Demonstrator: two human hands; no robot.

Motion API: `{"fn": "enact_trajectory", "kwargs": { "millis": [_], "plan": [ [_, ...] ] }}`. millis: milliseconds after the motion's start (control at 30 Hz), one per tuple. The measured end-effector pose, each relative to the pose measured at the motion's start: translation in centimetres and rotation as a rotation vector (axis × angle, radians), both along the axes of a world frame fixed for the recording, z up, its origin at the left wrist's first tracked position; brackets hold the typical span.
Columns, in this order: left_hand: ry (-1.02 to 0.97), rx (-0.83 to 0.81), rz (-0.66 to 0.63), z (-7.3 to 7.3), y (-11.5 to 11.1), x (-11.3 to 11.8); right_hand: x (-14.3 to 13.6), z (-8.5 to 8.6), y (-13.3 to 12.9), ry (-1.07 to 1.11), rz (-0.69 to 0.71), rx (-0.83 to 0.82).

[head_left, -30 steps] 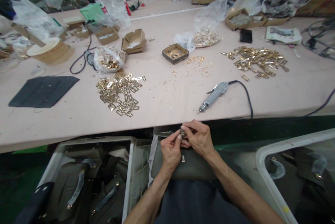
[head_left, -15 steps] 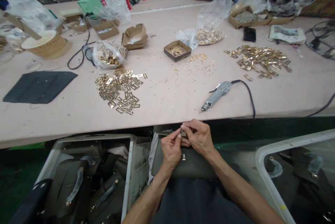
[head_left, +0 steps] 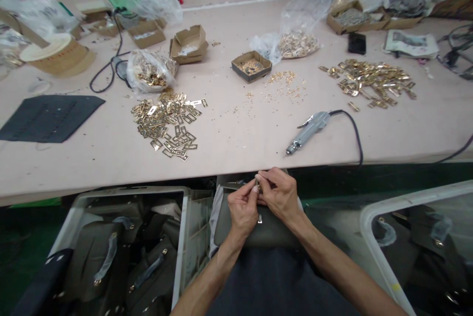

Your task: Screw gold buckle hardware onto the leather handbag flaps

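Observation:
Over a dark olive bag (head_left: 275, 232) on my lap, both hands come together at the table's front edge. My left hand (head_left: 243, 206) pinches a small metal plate (head_left: 258, 184) between thumb and fingertips. From the other side my right hand (head_left: 280, 193) grips the same plate, its thumb and forefinger at the top. Fingers cover most of the plate. Just below the hands, a small shiny metal fitting (head_left: 260, 218) sits on the bag. Beyond them on the table lies a grey electric screwdriver (head_left: 308, 131), untouched, its tip toward my hands.
Gold rectangular frames (head_left: 170, 124) lie heaped at left, gold clasp pieces (head_left: 373, 82) at right. Between them stands a small cardboard box (head_left: 252, 66) of tiny parts, some spilled. White crates (head_left: 185, 247) of bags flank my lap, the other crate (head_left: 384, 257) at right.
The camera view has shifted slightly. Both hands stay together on the small plate, which now shows less between the fingers.

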State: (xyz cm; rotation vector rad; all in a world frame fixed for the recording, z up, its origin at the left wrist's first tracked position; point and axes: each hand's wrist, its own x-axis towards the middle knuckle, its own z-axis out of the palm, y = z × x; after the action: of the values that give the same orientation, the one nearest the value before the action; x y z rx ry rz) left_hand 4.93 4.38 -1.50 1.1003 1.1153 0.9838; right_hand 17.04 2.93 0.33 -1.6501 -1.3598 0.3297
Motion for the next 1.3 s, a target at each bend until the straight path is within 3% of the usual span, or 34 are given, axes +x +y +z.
{"fn": "enact_trajectory", "kwargs": {
  "millis": [200, 400, 467, 667, 767, 1000, 1300],
  "plan": [
    [-0.021, -0.028, 0.008, 0.2, 0.2, 0.0, 0.4, 0.4, 0.2, -0.024, 0.044, -0.025],
    [-0.097, -0.073, -0.059, 0.1, 0.1, 0.1, 1.7, 0.3, 0.3, 0.082, 0.189, -0.037],
    [-0.035, -0.001, -0.034, -0.1, -0.2, 0.2, 1.6, 0.1, 0.1, 0.102, 0.172, -0.001],
    [0.302, 0.421, 0.026, -0.5, -1.2, 0.6, 1.1, -0.1, 0.0, 0.146, 0.08, 0.064],
    [0.374, 0.512, 0.025, -0.3, -1.1, 0.8, 1.1, 0.0, 0.0, 0.136, 0.061, 0.075],
    [0.405, 0.531, 0.053, -0.3, -1.1, 1.1, 1.0, 0.7, 0.1, 0.104, 0.083, 0.107],
    [0.407, 0.477, 0.046, -0.7, -1.5, 1.1, 0.8, -0.3, -0.5, -0.169, 0.174, -0.036]
  ]
}}
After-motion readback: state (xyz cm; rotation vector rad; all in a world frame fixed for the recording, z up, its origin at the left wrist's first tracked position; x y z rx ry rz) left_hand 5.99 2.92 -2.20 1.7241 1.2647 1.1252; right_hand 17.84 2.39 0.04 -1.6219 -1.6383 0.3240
